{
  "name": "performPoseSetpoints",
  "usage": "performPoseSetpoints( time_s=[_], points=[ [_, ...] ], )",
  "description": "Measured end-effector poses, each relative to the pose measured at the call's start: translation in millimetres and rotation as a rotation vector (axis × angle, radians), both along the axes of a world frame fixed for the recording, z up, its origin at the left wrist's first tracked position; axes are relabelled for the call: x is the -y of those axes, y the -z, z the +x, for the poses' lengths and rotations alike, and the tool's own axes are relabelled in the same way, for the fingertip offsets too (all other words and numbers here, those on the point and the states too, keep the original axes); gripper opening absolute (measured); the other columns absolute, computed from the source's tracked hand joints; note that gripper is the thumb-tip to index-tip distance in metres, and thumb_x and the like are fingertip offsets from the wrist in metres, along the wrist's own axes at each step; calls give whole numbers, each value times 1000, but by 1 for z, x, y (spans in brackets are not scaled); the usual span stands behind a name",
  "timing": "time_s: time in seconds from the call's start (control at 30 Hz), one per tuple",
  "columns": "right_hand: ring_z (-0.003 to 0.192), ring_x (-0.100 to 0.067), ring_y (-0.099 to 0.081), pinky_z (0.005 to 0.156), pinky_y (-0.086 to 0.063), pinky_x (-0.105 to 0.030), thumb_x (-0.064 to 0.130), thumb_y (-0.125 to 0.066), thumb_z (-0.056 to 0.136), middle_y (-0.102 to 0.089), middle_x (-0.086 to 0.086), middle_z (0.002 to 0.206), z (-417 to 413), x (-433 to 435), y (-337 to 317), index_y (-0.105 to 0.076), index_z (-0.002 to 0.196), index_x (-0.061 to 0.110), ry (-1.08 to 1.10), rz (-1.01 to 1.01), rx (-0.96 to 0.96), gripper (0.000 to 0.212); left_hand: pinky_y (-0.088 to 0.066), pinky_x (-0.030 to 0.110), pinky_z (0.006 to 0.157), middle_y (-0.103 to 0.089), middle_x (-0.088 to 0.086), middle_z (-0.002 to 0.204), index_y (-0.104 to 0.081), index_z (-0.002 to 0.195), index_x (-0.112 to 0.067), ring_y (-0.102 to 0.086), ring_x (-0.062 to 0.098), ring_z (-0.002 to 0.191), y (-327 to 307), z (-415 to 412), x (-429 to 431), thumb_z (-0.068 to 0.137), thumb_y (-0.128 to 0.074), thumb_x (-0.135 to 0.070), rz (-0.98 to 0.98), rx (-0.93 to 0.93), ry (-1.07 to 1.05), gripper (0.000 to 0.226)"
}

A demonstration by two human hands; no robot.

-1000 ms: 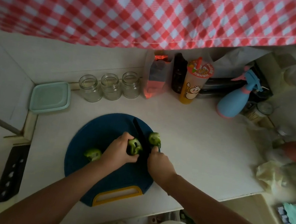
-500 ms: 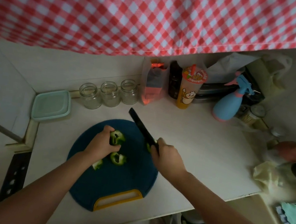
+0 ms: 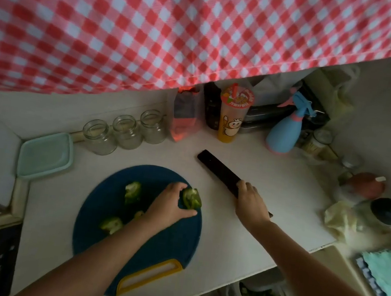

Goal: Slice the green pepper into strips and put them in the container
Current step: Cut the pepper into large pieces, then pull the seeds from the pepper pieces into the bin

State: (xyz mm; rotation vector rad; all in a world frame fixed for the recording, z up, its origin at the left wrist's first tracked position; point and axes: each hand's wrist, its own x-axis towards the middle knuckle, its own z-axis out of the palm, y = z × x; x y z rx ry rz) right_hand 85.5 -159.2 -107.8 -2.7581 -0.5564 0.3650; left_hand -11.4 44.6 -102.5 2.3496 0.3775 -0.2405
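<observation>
Pepper chunk (image 3: 192,198) sits at right edge of cutting board (image 3: 138,253). Your left hand (image 3: 170,207) pinches it, thumb under, fingers curled over top. Other pepper pieces (image 3: 132,191) lie on board left of it, chunks, not strips. Your right hand (image 3: 252,204) is wrapped round knife (image 3: 219,170), blade out over counter (image 3: 283,199), off board. Step looks like setting chunk for slicing. Next: lay it flat, tuck fingertips, bring blade over. Container (image 3: 46,154) near board, back-left; can't tell if lidded.

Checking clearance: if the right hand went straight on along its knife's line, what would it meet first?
The knife in the right hand points toward the red pouch at the wall, likely met first, or the glass jar beside it; depth is unclear.
</observation>
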Motion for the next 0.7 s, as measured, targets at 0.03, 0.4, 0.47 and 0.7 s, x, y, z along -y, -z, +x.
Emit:
performPoseSetpoints(
  time_s=[0.03, 0.4, 0.47, 0.7],
  points=[
    [106, -27, -50, 89, -44, -37, 1, -42, 93, -52, -13, 120, 2, -1, 2, -41, 128, 8, -1, 3, -4, 35, -43, 32, 97, -43, 4, 132, -39, 133, -14, -48, 19, 116, 5, 1, 4, 72, -77, -37, 2, 1, -10, 75],
    [111, -31, -44, 96, -39, -37, 16, -46, 98, -50, -14, 124, 20, -9, 22, -44, 137, 11, 54, 74, 55, 40, -45, 30, 96, -49, 4, 118, -47, 127, -12, -48, 18, 111, 22, 21, 8, 70, -81, -26, -86, 58, -94, 68],
    [115, -30, -42, 99, -37, -37, 18, -48, 97, -47, -14, 128, 19, -9, 20, -43, 138, 11, 58, 83, 41, 42, -47, 30, 95, -49, 1, 119, -46, 128, -15, -51, 16, 109, 20, 23, 8, 69, -81, -22, -182, 19, -105, 69],
    [121, -16, -45, 101, -38, -23, 19, -69, 86, -46, -6, 133, -10, -6, -32, -49, 136, 19, -333, 384, 6, 54, -45, 27, 95, -56, -8, 119, -52, 122, -27, -58, 9, 106, -13, 24, 7, 71, -78, -10, -516, -213, 20, 59]
  ],
)
